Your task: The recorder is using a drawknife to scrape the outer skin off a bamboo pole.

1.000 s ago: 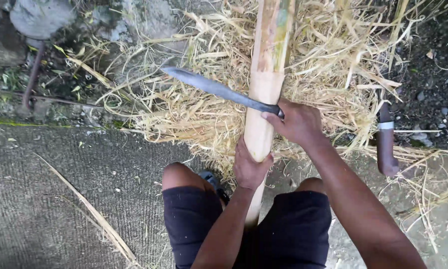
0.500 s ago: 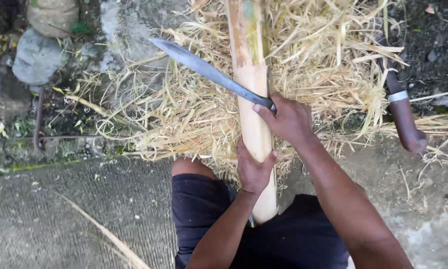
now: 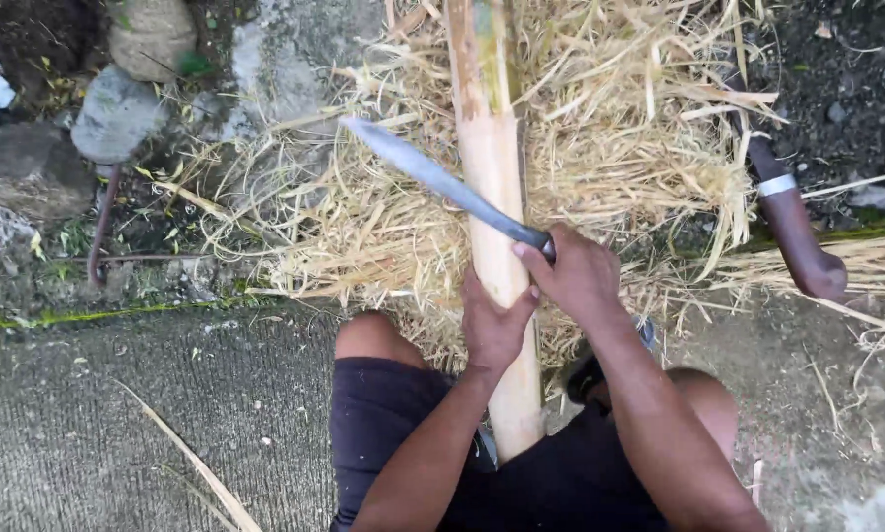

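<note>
The right hand (image 3: 578, 271) is closed tight around the handle of a knife (image 3: 442, 183), whose long grey blade slants up and to the left across a pale stalk (image 3: 493, 217). The left hand (image 3: 493, 330) wraps the stalk just below the blade, fingers curled round its near side. The stalk runs from the top of the view down between the person's knees, its lower end resting against dark shorts (image 3: 383, 414). Behind it lies a heap of dry straw (image 3: 620, 148), spread over dirt and the edge of a concrete slab (image 3: 117, 414). A 2nd knife handle (image 3: 795, 236), brown with a metal band, lies in the straw to the right.
</note>
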